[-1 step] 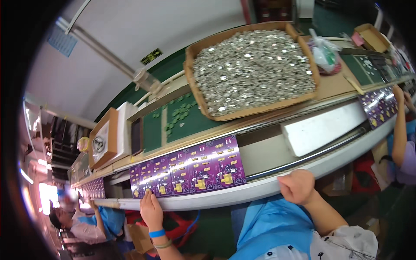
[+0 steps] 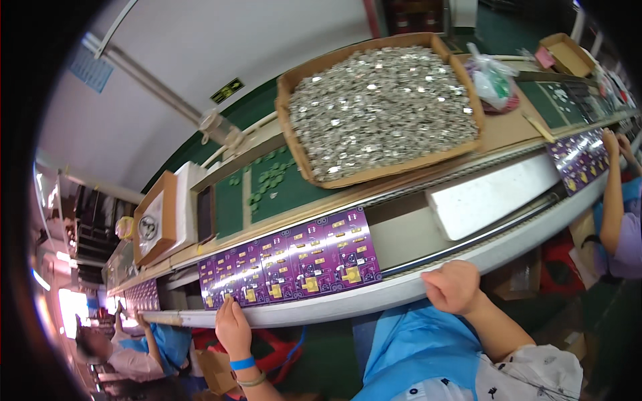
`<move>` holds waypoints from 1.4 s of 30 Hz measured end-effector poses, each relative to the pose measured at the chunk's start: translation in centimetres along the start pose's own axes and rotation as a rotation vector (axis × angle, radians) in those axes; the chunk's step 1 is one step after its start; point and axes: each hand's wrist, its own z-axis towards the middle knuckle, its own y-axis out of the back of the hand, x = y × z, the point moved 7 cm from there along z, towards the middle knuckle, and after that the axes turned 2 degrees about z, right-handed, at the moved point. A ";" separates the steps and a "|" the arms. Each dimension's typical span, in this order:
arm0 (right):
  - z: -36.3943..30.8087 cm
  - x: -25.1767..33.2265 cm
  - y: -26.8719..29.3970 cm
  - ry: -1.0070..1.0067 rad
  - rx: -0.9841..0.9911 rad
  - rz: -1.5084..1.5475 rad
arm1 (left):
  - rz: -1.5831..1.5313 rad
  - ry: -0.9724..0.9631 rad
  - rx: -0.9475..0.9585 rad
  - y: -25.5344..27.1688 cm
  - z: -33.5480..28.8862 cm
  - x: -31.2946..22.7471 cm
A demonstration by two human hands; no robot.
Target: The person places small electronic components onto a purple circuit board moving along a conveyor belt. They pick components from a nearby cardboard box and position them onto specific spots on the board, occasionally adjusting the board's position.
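Note:
A long purple circuit board panel (image 2: 291, 267) with yellow and silver parts lies on the conveyor in front of me. My left hand (image 2: 232, 327), with a blue wristband, rests its fingertips on the panel's near left edge and holds nothing. My right hand (image 2: 455, 287) is curled into a fist on the white front rail (image 2: 374, 294), just right of the panel; nothing shows in it. Behind the belt stands a large cardboard box (image 2: 287, 87) heaped with several small silvery parts (image 2: 381, 100).
A green tray (image 2: 267, 187) of green round pieces and a white block (image 2: 495, 194) lie past the belt. At right, a co-worker's hand (image 2: 610, 144) touches another purple board (image 2: 578, 160). A plastic bag (image 2: 491, 77) lies behind; another person (image 2: 120, 351) works at left.

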 end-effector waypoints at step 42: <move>12.0 -19.5 7.3 -0.465 0.063 0.090 | -0.449 -0.818 0.060 -3.6 11.5 -49.5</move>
